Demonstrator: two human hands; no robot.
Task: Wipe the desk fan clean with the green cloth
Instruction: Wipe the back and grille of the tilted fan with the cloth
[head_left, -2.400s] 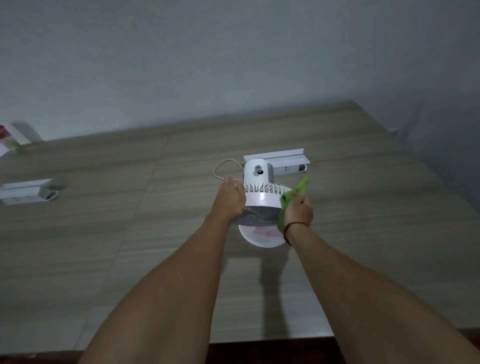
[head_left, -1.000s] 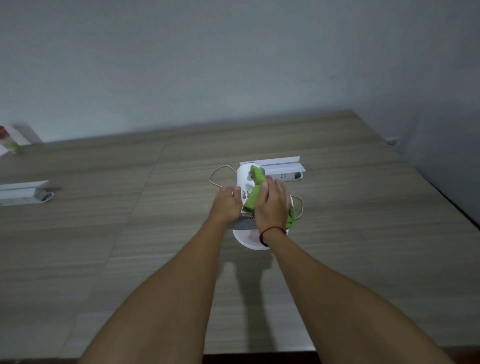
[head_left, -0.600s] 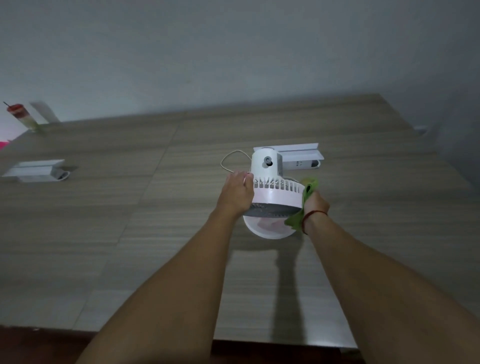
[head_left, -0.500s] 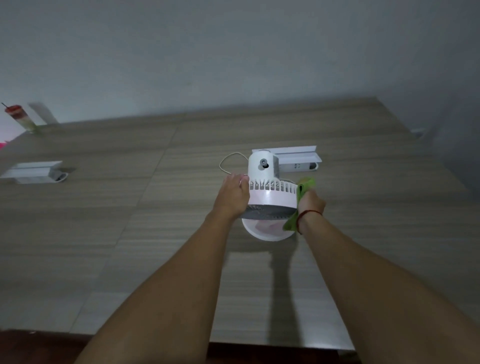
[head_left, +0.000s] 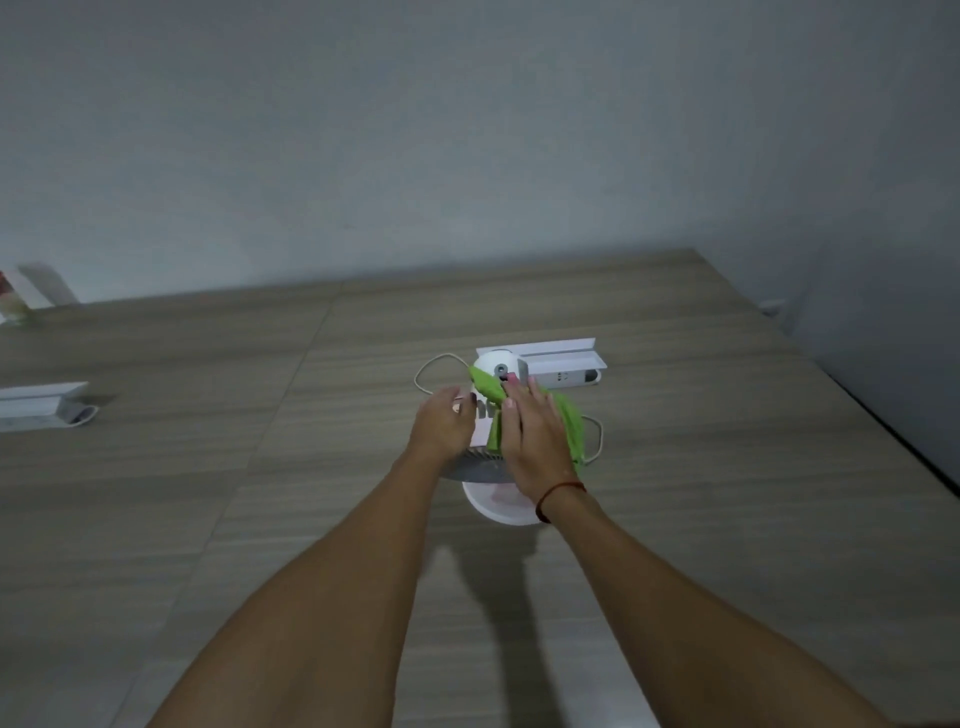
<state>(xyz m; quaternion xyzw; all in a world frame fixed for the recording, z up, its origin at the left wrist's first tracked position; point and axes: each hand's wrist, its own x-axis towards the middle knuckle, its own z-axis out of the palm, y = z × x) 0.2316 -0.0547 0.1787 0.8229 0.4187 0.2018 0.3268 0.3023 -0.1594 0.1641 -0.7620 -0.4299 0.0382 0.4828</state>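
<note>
A small white desk fan (head_left: 493, 364) with a pink-tinted round base (head_left: 496, 506) stands on the wooden table (head_left: 260, 493). My left hand (head_left: 444, 428) grips the left side of its grille. My right hand (head_left: 535, 441) lies flat on top of the fan and presses the green cloth (head_left: 569, 423) against the housing. The cloth drapes over the top and down the right side. Most of the grille is hidden under my hands.
A white power strip box (head_left: 563, 361) lies just behind the fan, and the fan's cord (head_left: 426, 371) loops beside it. Another white box (head_left: 41, 410) sits at the far left. A blurred red and green item (head_left: 13, 304) stands at the back left. The wall closes in on the right.
My right hand has moved with the cloth from the fan's right side up onto its top. My left hand keeps its hold on the grille.
</note>
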